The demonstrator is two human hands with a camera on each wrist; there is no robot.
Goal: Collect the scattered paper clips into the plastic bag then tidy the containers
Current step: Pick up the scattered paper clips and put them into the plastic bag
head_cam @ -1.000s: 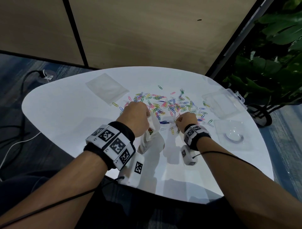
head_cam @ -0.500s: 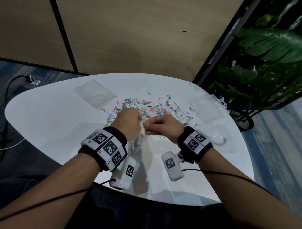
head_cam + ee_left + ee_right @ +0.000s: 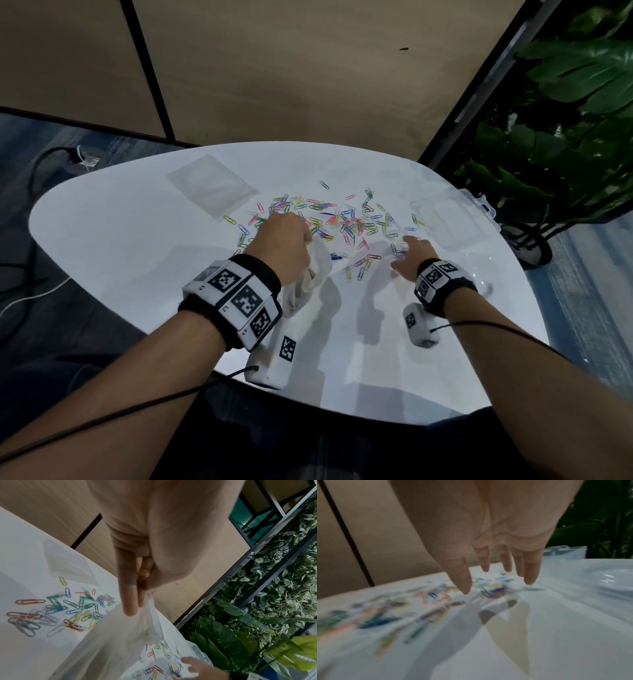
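Observation:
Several coloured paper clips lie scattered across the middle of the white table. My left hand pinches the top edge of a clear plastic bag, which hangs below it; the pinch shows in the left wrist view, fingers on the bag. My right hand reaches over the clips at the right of the pile with its fingers spread and straight, holding nothing. The clips under it are blurred.
A flat clear bag lies at the back left of the table. A clear lidded plastic box stands at the right, with a round clear container in front of it. Leafy plants crowd the right side.
My right hand has moved away from the bag's mouth, to the right and forward, and its fingers have spread out over the clips. The left hand still grips the bag.

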